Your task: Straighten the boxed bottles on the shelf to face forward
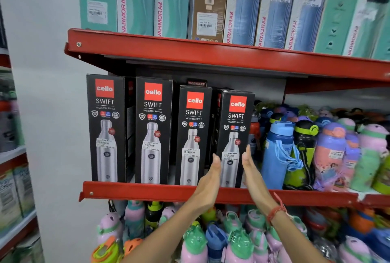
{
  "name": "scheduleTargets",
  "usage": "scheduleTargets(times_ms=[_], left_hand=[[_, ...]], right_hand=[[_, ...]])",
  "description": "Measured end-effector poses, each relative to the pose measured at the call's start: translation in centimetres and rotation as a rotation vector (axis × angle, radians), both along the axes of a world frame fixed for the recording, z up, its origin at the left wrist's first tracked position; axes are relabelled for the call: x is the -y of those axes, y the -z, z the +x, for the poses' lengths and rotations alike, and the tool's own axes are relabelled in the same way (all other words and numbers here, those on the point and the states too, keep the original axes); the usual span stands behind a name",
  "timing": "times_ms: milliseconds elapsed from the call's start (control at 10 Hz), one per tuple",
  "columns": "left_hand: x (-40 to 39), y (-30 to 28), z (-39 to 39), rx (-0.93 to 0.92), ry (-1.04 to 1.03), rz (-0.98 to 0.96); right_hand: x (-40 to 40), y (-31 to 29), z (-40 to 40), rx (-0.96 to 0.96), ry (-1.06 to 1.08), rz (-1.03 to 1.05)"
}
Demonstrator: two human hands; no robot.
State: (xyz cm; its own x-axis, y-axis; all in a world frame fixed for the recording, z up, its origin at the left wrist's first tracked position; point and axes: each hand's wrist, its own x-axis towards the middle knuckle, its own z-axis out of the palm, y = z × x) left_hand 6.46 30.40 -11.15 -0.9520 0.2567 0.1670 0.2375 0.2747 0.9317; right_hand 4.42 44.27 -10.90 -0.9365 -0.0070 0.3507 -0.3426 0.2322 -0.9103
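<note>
Several black boxed steel bottles stand in a row on the middle red shelf, fronts facing me. The rightmost box is flanked by both hands near its lower part. My left hand lies flat against its left edge, fingers straight and together. My right hand presses flat on its right edge, a red thread on the wrist. To its left stand a third box, a second box and the leftmost box. More boxes sit behind the front row, mostly hidden.
Loose coloured plastic bottles crowd the shelf right beside the rightmost box. Tall teal and blue boxes fill the upper shelf. Pink and green bottles fill the shelf below. A white wall lies left.
</note>
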Motion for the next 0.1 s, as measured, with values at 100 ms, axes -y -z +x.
scheduleTargets(times_ms=[100], left_hand=[[1.14,-3.85,1.89,-0.212,-0.060,0.051]], right_hand=[[1.37,-4.31,2.14,-0.164,0.048,-0.007]])
